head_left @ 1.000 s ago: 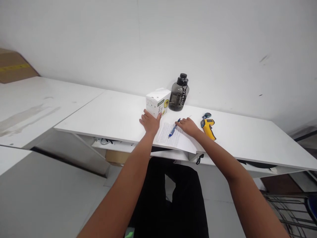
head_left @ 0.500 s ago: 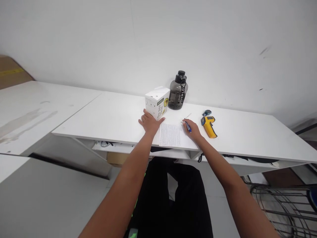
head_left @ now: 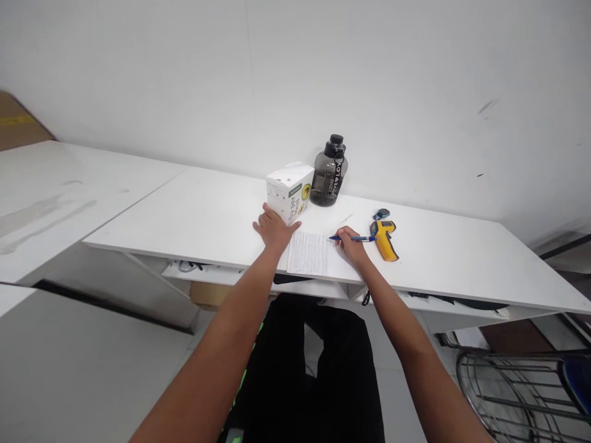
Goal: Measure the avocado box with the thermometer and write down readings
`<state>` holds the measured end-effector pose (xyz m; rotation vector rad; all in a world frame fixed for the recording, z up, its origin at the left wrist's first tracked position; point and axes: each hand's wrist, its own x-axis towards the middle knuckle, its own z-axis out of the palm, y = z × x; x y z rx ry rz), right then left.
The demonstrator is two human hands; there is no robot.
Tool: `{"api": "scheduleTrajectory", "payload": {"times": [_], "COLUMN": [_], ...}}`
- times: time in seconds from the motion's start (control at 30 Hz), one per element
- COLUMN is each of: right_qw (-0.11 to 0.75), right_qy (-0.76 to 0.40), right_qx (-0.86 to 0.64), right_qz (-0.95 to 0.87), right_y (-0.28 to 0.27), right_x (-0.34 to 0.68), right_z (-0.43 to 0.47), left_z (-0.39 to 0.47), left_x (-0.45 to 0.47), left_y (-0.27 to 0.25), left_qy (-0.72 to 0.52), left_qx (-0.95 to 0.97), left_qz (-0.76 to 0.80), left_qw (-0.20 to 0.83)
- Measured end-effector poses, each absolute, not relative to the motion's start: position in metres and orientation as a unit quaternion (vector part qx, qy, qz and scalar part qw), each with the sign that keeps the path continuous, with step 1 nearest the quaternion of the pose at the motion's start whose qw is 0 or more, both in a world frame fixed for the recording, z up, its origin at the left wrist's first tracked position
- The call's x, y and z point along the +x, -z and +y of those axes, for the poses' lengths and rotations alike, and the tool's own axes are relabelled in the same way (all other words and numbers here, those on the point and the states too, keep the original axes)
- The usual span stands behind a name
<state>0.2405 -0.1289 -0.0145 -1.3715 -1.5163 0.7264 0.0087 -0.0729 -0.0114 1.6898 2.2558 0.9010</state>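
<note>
My right hand [head_left: 350,244] pinches a blue pen [head_left: 362,239], held nearly level with its tip over the right part of a sheet of paper [head_left: 308,253] covered in handwritten lines. My left hand [head_left: 276,231] lies with fingers and thumb spread at the near lower edge of a white box [head_left: 290,189], its thumb by the paper's top left corner. The box stands upright, with an avocado picture and "Super Meal" printed on its side. Where the left palm meets the box is hidden.
A dark, see-through water bottle [head_left: 329,172] stands behind the box. Right of my right hand lie a yellow infrared thermometer [head_left: 385,241] and a small dark teal object [head_left: 381,213]. A thin white strip [head_left: 346,218] lies behind the pen. A wire-frame stool [head_left: 512,394] is at the lower right.
The pen has swung from pointing toward me to lying nearly level, its tip now left over the paper. My left hand stays by the box. The whole view has shifted slightly.
</note>
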Motion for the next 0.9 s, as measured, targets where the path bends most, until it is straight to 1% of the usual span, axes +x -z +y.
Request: {"api": "scheduleTrajectory", "payload": {"times": [0.17, 0.57, 0.9], "right_qw": [0.464, 0.437, 0.44], "right_qy": [-0.294, -0.29, -0.283], "right_qx": [-0.597, -0.598, -0.606], "right_qz": [-0.585, -0.605, -0.6], "right_y": [0.0109, 0.0101, 0.0085], "right_x": [0.2421, 0.2409, 0.2406], "right_z": [-0.1278, -0.1293, -0.1297], "left_z": [-0.0729, -0.0765, -0.0748], "left_x": [0.0097, 0.0101, 0.0094], "left_y": [0.0104, 0.0059, 0.0089], "left_qy": [-0.3, -0.291, -0.291], "left_qx": [0.567, 0.565, 0.567], "left_qz": [0.762, 0.766, 0.765], "left_qw": [0.092, 0.095, 0.094]}}
